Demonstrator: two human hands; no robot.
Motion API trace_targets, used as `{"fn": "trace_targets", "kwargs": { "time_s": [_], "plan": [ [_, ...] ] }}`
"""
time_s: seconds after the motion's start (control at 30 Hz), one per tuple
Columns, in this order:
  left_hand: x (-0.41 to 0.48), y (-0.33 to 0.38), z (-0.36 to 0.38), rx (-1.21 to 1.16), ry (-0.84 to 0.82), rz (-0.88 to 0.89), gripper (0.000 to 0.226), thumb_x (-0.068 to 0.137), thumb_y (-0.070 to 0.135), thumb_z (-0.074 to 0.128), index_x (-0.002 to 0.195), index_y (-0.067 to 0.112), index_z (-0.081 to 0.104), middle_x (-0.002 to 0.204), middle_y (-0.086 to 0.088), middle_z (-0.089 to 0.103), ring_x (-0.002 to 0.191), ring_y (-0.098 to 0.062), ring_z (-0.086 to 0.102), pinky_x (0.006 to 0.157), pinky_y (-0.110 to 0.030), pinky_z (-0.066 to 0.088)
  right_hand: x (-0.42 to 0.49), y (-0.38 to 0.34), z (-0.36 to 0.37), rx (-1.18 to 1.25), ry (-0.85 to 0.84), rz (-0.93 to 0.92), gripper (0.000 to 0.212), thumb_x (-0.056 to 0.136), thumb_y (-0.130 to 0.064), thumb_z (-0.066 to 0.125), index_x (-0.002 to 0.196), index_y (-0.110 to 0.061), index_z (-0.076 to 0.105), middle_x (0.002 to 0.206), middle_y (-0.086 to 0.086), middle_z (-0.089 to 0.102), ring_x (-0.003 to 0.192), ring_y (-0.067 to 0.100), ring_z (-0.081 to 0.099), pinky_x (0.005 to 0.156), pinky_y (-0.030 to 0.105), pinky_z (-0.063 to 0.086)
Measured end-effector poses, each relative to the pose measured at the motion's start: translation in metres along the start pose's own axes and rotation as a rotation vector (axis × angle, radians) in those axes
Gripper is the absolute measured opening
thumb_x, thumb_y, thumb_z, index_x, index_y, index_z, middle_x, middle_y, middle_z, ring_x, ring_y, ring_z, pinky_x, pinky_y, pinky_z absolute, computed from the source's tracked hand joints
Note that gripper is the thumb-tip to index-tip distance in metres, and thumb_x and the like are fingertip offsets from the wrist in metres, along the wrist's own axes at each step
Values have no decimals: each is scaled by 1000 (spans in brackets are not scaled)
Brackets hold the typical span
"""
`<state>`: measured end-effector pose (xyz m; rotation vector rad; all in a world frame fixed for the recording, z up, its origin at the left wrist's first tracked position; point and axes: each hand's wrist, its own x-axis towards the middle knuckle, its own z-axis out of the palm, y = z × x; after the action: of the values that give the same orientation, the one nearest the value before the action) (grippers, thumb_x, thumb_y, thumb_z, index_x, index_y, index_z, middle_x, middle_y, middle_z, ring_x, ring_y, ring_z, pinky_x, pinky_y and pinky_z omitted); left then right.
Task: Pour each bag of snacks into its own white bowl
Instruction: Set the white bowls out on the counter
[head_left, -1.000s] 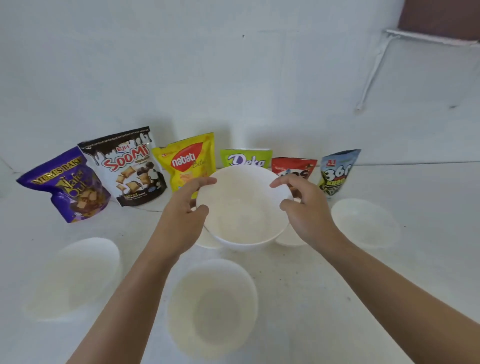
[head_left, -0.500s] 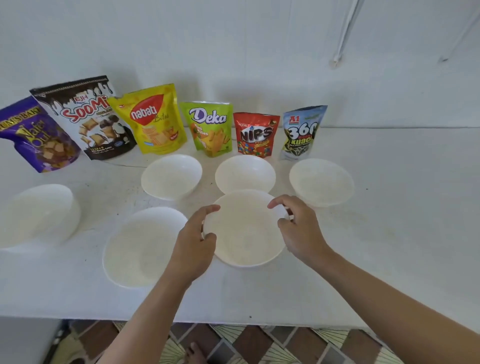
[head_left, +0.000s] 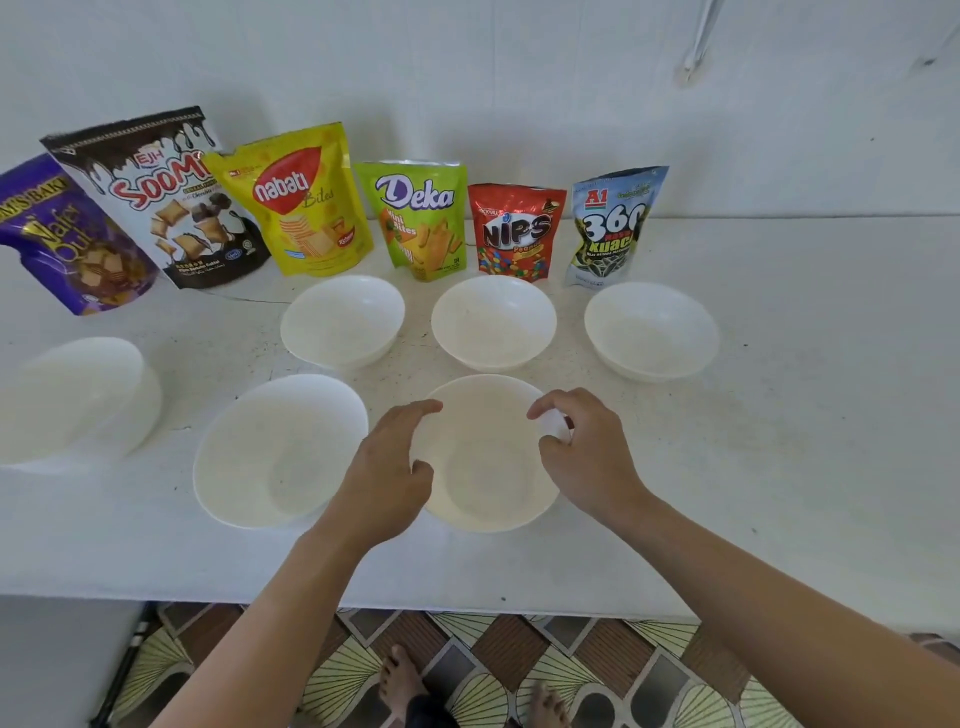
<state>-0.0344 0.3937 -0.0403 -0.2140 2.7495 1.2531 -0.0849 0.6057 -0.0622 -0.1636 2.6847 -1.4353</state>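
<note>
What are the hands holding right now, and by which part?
The front bowl, by its rim: the left hand pinches the left edge, the right hand pinches the right edge.

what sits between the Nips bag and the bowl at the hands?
One empty white bowl, in line between the Nips bag and the near bowl; head view.

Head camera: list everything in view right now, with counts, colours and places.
Snack bags: 6, purple, black-and-white, yellow, green, red, blue-grey, in a row along the wall.
Bowls: 6, white, empty; three behind, three in front.
Table: 1, white, under everything.
Floor: brown-and-cream tiles, below the table edge.
Feet: 2, bare, on the floor.
Left hand: 1, holds the front right bowl's left rim.
Right hand: 1, pinches its right rim.
</note>
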Motion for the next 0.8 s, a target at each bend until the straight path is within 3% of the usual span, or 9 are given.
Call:
{"fn": "trace_targets", "kwargs": {
  "time_s": [0.13, 0.23, 0.3, 0.37, 0.43, 0.5, 0.63, 0.8],
  "plan": [
    [5, 6, -6, -10, -3, 43, 60, 92, 3, 58, 144, 30, 47, 147, 14, 41, 136, -9, 39, 110, -28, 36, 4, -8, -2, 15, 41, -18, 26, 80, -8, 65, 98, -27, 68, 114, -6, 54, 106, 11, 53, 80, 22, 42],
    [15, 16, -25, -113, 73, 110, 49, 95, 12, 64, 139, 33, 54, 141, 18, 50, 130, -5, 46, 113, -32, 40, 17, -29, -10, 63, 85, -77, 19, 84, -15, 69, 97, -29, 68, 113, -8, 58, 106, 6, 55, 83, 24, 43],
    [22, 25, -45, -181, 161, 127, 38, 97, 18, 65, 131, 32, 60, 129, 14, 61, 121, -7, 57, 105, -30, 47, 27, -52, -17, 101, 105, -137, 15, 86, -17, 69, 97, -27, 67, 106, -9, 64, 100, 4, 60, 79, 20, 45],
    [27, 32, -68, -220, 250, 124, 26, 98, 20, 65, 121, 31, 65, 103, 6, 72, 100, -12, 68, 91, -30, 54, 34, -80, -21, 167, 102, -187, 11, 89, -16, 67, 95, -24, 67, 94, -9, 68, 86, 4, 64, 72, 17, 48],
    [29, 33, -93, -237, 322, 139, 15, 99, 21, 62, 111, 28, 67, 74, 1, 70, 77, -17, 69, 79, -38, 54, 41, -108, -19, 212, 88, -236, 9, 89, -15, 67, 95, -22, 67, 83, -5, 68, 75, 12, 65, 69, 24, 52],
    [28, 26, -117, -244, 384, 146, 10, 101, 21, 60, 104, 25, 68, 61, -8, 62, 62, -18, 61, 67, -36, 48, 48, -134, -9, 240, 65, -297, 9, 88, -12, 67, 95, -19, 67, 79, -4, 67, 68, 22, 64, 69, 37, 54],
    [18, -1, -169, -242, 459, 84, 12, 103, 25, 56, 101, 24, 67, 67, -21, 61, 58, -15, 51, 58, -28, 41, 61, -181, 28, 263, 0, -389, 10, 87, -10, 68, 91, -20, 68, 73, -3, 64, 62, 25, 62, 67, 41, 54],
    [5, -57, -231, -218, 552, -14, 11, 102, 26, 57, 100, 24, 68, 70, -8, 64, 70, -18, 59, 69, -33, 47, 75, -227, 104, 270, -88, -422, 8, 88, -10, 67, 89, -18, 67, 72, -2, 66, 63, 21, 62, 62, 34, 51]
  ]
}}
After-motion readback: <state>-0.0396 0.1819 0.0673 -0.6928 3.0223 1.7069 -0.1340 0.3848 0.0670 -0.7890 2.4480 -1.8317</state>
